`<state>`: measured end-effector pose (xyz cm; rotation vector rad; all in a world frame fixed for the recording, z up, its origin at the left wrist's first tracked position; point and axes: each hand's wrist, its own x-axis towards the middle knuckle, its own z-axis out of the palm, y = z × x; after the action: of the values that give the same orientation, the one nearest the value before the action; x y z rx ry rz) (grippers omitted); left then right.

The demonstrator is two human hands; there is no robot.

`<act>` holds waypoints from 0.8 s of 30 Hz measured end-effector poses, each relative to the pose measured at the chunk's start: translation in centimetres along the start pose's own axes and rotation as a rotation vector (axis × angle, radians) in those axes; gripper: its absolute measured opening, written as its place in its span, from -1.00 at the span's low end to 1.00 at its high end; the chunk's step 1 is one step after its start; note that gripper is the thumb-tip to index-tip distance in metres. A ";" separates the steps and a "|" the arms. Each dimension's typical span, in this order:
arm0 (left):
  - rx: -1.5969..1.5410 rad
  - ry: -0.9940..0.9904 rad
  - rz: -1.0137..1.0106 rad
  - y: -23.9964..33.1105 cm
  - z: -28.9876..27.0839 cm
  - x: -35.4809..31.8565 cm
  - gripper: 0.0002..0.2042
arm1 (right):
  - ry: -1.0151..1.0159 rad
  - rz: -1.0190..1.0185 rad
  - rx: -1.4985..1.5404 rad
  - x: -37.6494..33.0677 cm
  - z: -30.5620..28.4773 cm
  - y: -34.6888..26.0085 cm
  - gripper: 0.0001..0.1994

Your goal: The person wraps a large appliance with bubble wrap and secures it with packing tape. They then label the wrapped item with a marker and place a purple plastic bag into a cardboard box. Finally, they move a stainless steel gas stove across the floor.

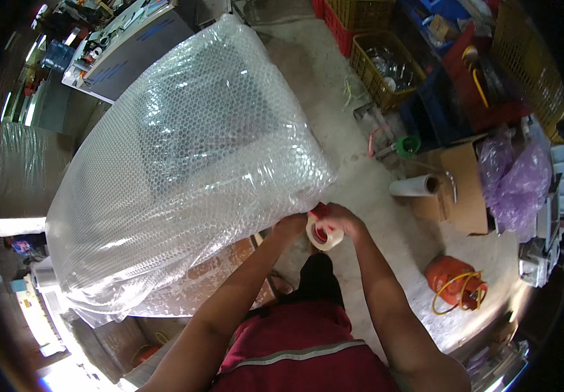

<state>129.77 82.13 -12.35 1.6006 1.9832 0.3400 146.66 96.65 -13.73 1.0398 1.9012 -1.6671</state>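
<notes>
At corner of bubble-wrapped box [190, 163], right hand [346, 219] fingers clamped on tape roll [323, 234]. Left hand [290, 225] touches wrap edge beside it; can't tell its finger state

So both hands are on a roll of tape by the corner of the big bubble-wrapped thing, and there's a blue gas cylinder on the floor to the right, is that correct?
Not quite. The gas cylinder on the floor is orange, not blue, as the head view shows. The rest holds: left hand and right hand are on the roll of tape by the corner of the bubble-wrapped thing.
</notes>
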 end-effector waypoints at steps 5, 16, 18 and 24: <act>0.327 -0.270 -0.017 0.6 1.1 1.4 -0.64 | 0.184 0.003 0.398 -6.1 2.0 8.4 -0.36; 0.074 0.337 -0.164 0.6 -1.2 -4.4 -0.41 | 0.818 0.080 0.703 -16.1 9.3 15.7 -0.46; -0.291 0.054 -0.212 2.3 -1.0 -10.1 -0.38 | 0.916 -0.120 0.708 -17.5 10.4 13.2 -0.44; -0.699 -0.009 -0.153 2.5 0.9 -40.3 -0.56 | 1.267 -0.368 0.120 -21.3 17.2 1.0 -0.27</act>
<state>137.44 44.12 -1.07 0.9958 1.6914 0.8494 158.18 74.39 -2.55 2.2531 2.8629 -1.3529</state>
